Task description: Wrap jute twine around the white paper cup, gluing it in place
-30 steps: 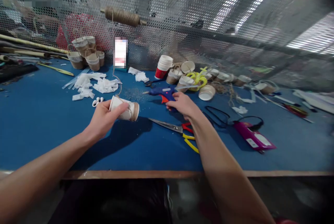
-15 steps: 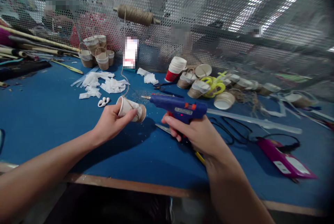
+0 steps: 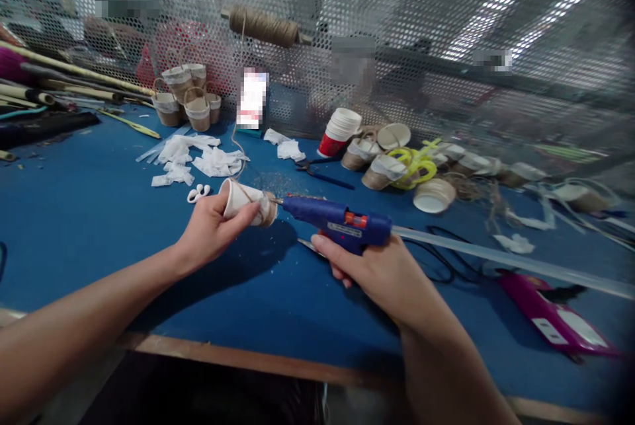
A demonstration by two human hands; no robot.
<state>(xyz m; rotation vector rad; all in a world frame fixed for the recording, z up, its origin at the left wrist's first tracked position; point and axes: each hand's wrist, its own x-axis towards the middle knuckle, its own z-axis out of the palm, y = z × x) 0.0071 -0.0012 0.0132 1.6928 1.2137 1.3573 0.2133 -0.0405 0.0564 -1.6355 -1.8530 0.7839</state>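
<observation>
Paper cup point(image 3: 243, 196) in the left hand point(image 3: 211, 230), glue gun point(image 3: 335, 217) in the right hand point(image 3: 372, 263), both grips closed.

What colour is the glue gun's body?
Blue, seen best in the head view.

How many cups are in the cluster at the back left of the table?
5 visible: upper left cup, upper right cup, lower left cup, lower middle cup, lower right cup. Others may be hidden behind.
</observation>
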